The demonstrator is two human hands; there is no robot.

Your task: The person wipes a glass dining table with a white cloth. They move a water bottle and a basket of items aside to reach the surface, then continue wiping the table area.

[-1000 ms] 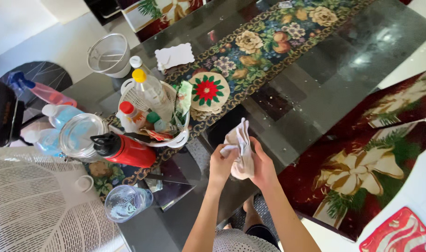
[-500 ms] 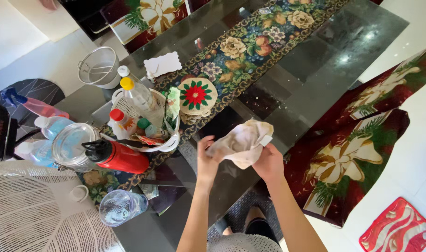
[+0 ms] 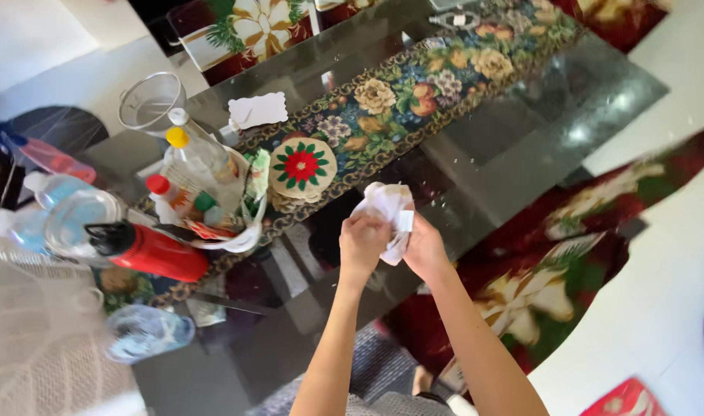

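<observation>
Dark glass table (image 3: 514,146) bears a floral runner (image 3: 413,96) over white floor (image 3: 660,308).

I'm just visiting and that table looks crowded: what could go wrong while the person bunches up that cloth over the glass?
The left hand and right hand hold the white cloth just above the glass table, beside a white basket crowded with bottles. A wide sweep might knock it. The red flask lies on its side and could perhaps roll. Specks on the glass may scatter.
</observation>
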